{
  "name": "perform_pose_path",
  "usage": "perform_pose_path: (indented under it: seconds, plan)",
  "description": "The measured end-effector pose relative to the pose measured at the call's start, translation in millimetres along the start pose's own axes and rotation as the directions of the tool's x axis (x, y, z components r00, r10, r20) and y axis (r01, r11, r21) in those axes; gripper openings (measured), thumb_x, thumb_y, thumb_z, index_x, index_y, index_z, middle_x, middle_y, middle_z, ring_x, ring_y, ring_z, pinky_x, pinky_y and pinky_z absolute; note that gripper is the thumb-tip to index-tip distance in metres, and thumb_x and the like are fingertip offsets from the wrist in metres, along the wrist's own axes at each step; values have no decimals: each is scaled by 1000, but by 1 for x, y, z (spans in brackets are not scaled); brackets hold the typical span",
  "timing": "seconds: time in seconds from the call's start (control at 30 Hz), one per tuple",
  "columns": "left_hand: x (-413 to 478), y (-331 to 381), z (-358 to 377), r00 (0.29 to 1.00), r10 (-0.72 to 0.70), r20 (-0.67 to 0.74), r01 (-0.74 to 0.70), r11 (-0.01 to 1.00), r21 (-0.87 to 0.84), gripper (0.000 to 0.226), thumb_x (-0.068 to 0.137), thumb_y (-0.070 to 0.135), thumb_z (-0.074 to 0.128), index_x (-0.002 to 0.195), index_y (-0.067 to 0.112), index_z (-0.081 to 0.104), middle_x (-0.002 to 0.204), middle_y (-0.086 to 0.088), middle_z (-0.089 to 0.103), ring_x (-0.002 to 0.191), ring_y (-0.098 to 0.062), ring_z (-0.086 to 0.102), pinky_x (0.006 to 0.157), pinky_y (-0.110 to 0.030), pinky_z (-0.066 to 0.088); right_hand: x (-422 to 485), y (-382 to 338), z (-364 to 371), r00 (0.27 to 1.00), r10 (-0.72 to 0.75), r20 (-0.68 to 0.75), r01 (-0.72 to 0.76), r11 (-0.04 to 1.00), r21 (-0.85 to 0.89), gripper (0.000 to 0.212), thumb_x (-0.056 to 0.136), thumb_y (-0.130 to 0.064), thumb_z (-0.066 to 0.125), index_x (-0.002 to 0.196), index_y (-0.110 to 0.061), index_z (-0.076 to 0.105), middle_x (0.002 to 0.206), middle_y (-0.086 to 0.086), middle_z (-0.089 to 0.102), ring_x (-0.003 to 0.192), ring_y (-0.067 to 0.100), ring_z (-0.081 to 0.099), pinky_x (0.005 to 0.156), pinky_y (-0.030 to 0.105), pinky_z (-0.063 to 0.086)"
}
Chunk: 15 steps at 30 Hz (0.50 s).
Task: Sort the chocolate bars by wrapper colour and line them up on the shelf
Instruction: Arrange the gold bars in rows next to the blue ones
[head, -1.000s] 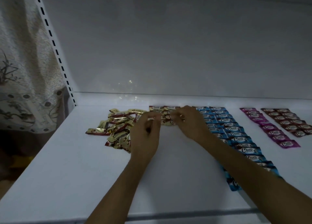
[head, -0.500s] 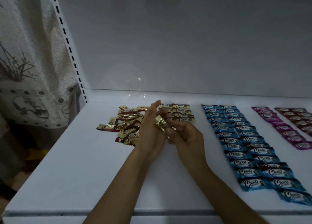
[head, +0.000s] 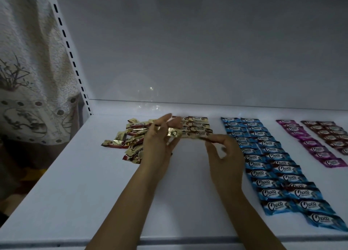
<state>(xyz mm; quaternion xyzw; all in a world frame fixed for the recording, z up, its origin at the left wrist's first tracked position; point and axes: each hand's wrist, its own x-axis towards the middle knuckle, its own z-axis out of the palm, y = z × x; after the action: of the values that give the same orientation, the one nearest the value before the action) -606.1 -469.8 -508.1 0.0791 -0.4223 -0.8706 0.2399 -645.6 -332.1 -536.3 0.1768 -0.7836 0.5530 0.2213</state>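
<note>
Gold-wrapped bars (head: pixel 131 141) lie heaped at the left of the shelf (head: pixel 75 193). The left hand (head: pixel 160 148) grips one gold bar (head: pixel 172 132); the right hand (head: pixel 224 155) pinches a second bar (head: pixel 204 138), long axis left-right, by the gold rows (head: pixel 199 126). Rightward: two columns of blue bars (head: pixel 273 165) reading "Choco", one magenta column (head: pixel 310 144), two maroon columns (head: pixel 331 135).

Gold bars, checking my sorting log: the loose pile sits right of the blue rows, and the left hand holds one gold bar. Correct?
Not quite. The head view shows the loose gold pile left of the blue rows, not right. The left hand does hold one gold bar.
</note>
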Motion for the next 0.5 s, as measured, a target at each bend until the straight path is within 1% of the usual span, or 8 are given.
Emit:
perform_pose_path:
  seconds: [0.07, 0.1, 0.13, 0.2, 0.27, 0.37, 0.43, 0.5]
  plan:
    - [2, 1, -4, 998, 20, -59, -19, 1000, 10, 29, 103, 8, 34, 113, 18, 58, 84, -1, 72, 95, -19, 65, 85, -34, 49, -3, 10, 1, 978, -153, 139, 183, 952, -244, 27, 80, 3, 65, 92, -20, 71, 99, -3, 68, 95, 14, 60, 87, 29, 47]
    - [2, -1, -5, 997, 35, -64, -33, 999, 18, 30, 103, 7, 33, 114, 18, 58, 79, -2, 71, 94, -20, 65, 85, -35, 49, -4, 14, 2, 970, -133, 201, 186, 943, -275, 30, 80, 5, 62, 92, -21, 73, 99, -2, 69, 94, 15, 61, 87, 27, 47]
    - [2, -1, -4, 997, 49, -63, -47, 998, 29, 31, 103, 5, 32, 114, 17, 57, 77, -3, 71, 93, -22, 66, 85, -36, 49, -4, 14, 1, 970, -71, 231, 133, 955, -265, 33, 82, 7, 59, 93, -21, 73, 101, -2, 69, 94, 13, 61, 86, 19, 44]
    - [0, -2, -2, 996, 77, -53, -74, 996, 46, 30, 103, 4, 31, 119, 17, 54, 80, -4, 73, 93, -23, 68, 82, -35, 51, -2, 12, -1, 980, 70, 187, -38, 985, -168, 36, 86, 8, 52, 98, -22, 68, 106, -4, 66, 98, 8, 58, 82, 8, 38]
    - [-1, -3, 0, 994, 96, -46, -94, 994, 51, 30, 102, 5, 34, 125, 18, 49, 88, -3, 74, 90, -20, 70, 78, -31, 54, -1, 9, -3, 983, 120, 139, -105, 989, -108, 35, 87, 7, 51, 98, -23, 64, 103, -7, 62, 100, 9, 57, 83, 15, 43]
    - [-3, -4, -1, 989, 124, -81, -113, 986, 124, 29, 101, 10, 42, 127, 21, 47, 92, 3, 75, 75, -13, 68, 72, -28, 54, -6, 4, 0, 985, -39, 171, 71, 980, -186, 25, 86, -8, 62, 105, -24, 63, 101, -13, 58, 96, 11, 53, 85, 33, 44]
    - [-3, -4, -1, 981, 164, -100, -137, 962, 238, 22, 100, 15, 45, 118, 20, 56, 91, 5, 75, 63, -9, 61, 69, -28, 48, -8, 2, 4, 932, -87, 351, 206, 926, -317, 32, 87, -27, 62, 120, -26, 60, 117, -9, 56, 109, 15, 47, 86, 31, 35]
    - [-4, -5, -1, 978, 177, -109, -135, 940, 315, 20, 100, 16, 45, 104, 20, 65, 77, 7, 72, 55, -8, 51, 65, -28, 41, -8, 4, 5, 857, -53, 512, 318, 836, -447, 37, 91, -39, 55, 127, -31, 56, 130, -8, 49, 123, 14, 37, 91, 29, 25]
